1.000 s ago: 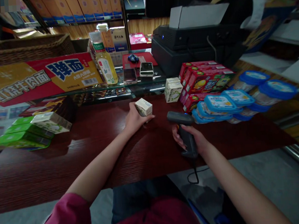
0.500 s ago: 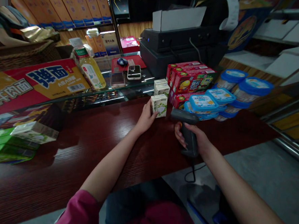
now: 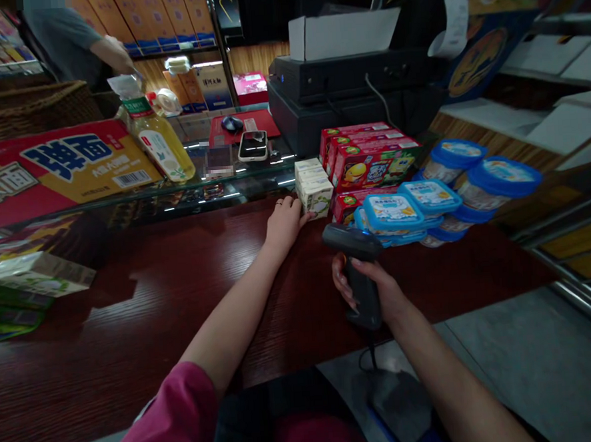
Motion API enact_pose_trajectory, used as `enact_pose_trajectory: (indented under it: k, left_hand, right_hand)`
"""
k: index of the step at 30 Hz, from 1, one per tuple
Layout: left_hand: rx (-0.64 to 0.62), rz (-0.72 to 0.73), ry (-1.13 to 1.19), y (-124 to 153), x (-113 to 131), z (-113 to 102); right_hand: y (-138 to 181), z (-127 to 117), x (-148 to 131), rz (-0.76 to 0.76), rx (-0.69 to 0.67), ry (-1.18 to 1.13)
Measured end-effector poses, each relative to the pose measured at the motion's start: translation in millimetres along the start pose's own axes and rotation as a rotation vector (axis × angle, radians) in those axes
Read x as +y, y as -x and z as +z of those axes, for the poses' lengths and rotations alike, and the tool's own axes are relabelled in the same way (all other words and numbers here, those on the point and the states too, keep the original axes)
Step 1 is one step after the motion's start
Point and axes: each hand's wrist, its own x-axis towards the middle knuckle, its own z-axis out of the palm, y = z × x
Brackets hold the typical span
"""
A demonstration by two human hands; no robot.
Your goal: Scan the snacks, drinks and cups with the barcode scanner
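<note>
The left hand [image 3: 283, 225] is half open, its thumb against the nearest of the small white cartons [image 3: 315, 198], which stand in a row running away from the person, just left of the red boxes [image 3: 372, 163]. Above the brown table [image 3: 157, 336], the right hand [image 3: 386, 287] grips the scanner [image 3: 353, 240], its head pointing left, its long handle sloping down toward the person.

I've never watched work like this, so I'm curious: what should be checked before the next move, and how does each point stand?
1. Scanner held by the right fingers: ok.
2. Left fingers at the white boxes: ok.
3. Left grip firm: cannot tell.
4. White boxes beside the red boxes: ok.
5. All white cartons together: not ok; a lone carton lies by the green packs.
</note>
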Motion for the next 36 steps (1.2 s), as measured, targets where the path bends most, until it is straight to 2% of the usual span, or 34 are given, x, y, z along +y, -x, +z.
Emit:
enact_pose_trajectory:
  k: [4,8,11,13,14,16,18,20,24,27,30,33,36]
  left_hand:
    - [-0.011,0.085,-0.158,-4.3,-3.3,3.4]
    - [-0.006,0.078,-0.23,-3.6,-1.8,2.2]
    - [0.002,0.08,-0.179,13.4,-2.9,-7.8]
    - [0.028,0.103,-0.155,35.3,-11.5,-21.1]
    - [0.05,0.118,-0.16,49.3,-19.1,-30.0]
    - [0.091,0.165,-0.197,82.1,-41.4,-52.9]
    - [0.121,0.209,-0.256,120.1,-72.0,-81.6]
    - [0.171,0.185,-0.317,161.2,-108.8,-113.8]
    - [0.422,-0.103,-0.381,239.8,-186.0,-173.9]
    - [0.619,-0.317,-0.334,279.0,-229.2,-205.9]
    - [0.69,-0.418,-0.314,288.9,-251.7,-223.9]
    - [0.643,-0.456,-0.342,276.1,-259.3,-230.6]
    - [0.573,-0.507,-0.349,259.7,-261.7,-231.8]
  right_hand:
    - [-0.7,2.8,-1.3,-0.002,0.001,0.008]
    - [0.2,4.9,-4.5,0.084,0.049,0.075]
    - [5.8,7.8,-7.0,0.144,0.115,0.16]
    - [9.7,11.5,-8.4,0.159,0.19,0.2]
    - [10.9,13.9,-8.8,0.153,0.234,0.219]
    - [10.5,19.8,-8.5,0.127,0.221,0.276]
    - [6.6,28.5,-5.7,0.086,0.202,0.315]
    - [-0.8,41.5,0.3,0.056,0.174,0.325]
    - [-24.1,82.7,22.2,0.091,0.063,0.293]
    - [-44.5,120.3,44.1,0.195,-0.055,0.312]
    - [-61.0,152.4,64.9,0.298,-0.162,0.337]
    - [-70.4,170.4,79.4,0.337,-0.213,0.32]
    - [-72.9,174.8,85.4,0.326,-0.234,0.309]
